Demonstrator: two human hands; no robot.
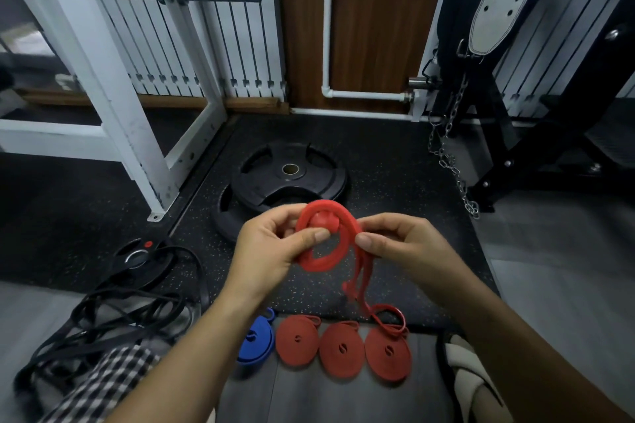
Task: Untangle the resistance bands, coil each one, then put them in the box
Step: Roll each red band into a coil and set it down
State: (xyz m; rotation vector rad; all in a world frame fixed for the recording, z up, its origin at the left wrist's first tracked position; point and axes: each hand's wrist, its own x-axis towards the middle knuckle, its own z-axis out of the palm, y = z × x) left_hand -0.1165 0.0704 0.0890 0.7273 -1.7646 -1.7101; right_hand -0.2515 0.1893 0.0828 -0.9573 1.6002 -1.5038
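Note:
I hold a red resistance band (pixel 330 216) above the floor, partly wound into a loose coil. My left hand (pixel 275 247) pinches the coil with the thumb across its front. My right hand (pixel 395 237) pinches the band at the coil's right side. The band's free tail (pixel 360 282) hangs down to the floor. Three coiled red bands (pixel 298 340) (pixel 342 348) (pixel 387 350) lie in a row below, with a coiled blue band (pixel 257 340) at their left. A tangle of black bands (pixel 113 312) lies at the lower left. No box is in view.
Stacked black weight plates (pixel 288 172) lie on the speckled rubber mat behind my hands. A small plate (pixel 141 257) sits under the black tangle. A white rack frame (pixel 137 134) stands left; a chain (pixel 453 165) and a black bench stand right. Checked cloth (pixel 103 385) lies lower left.

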